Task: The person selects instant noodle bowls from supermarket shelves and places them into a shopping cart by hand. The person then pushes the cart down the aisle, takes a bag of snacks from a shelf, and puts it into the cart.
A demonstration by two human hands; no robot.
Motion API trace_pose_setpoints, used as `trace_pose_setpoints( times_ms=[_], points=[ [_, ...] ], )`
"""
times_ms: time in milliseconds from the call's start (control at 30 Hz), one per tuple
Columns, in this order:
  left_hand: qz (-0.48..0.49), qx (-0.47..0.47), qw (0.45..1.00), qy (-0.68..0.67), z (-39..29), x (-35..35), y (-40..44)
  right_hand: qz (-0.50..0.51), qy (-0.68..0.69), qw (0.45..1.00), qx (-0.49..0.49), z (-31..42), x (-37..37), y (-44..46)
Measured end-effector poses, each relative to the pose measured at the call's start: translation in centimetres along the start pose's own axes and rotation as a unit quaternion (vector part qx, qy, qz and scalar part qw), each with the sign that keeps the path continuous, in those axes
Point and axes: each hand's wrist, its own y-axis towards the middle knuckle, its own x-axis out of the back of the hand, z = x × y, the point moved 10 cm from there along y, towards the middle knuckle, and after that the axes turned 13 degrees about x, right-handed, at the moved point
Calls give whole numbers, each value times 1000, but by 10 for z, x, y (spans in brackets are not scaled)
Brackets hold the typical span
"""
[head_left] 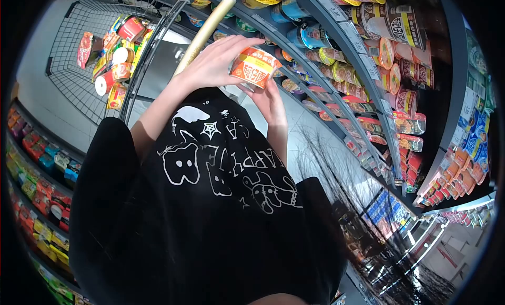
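In front of my chest is a small orange and white instant noodle cup [255,68] with a yellow label, held between both hands. My left hand [215,62] wraps the cup's left side, its fingers reaching over the top edge. From the lower right, my right hand [270,102] grips the cup with its fingers partly hidden behind it. Close beside my left wrist runs the pale yellow handle [205,34] of a shopping cart. The cart's wire basket [66,42] holds several packaged goods, among them a red tub [131,28] and a red packet [84,50].
On the right, long store shelves [363,57] carry many instant noodle cups and bowls. More shelves [31,168] with colourful packets line the left side. Pale tiled floor [310,131] lies between. Dark strands of hair [363,226] hang across the lower right.
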Motion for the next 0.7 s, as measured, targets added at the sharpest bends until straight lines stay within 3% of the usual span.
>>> trace_pose_setpoints(
  times_ms=[300, 700],
  points=[
    [-57, -16, 994, -93, 4, 20, -1, -13, -78, 997, -20, -4, -13, 15],
    [-24, 27, 982, -187, 16, 28, 2, -8, -14, 998, -59, -16, -37, 30]
  ],
)
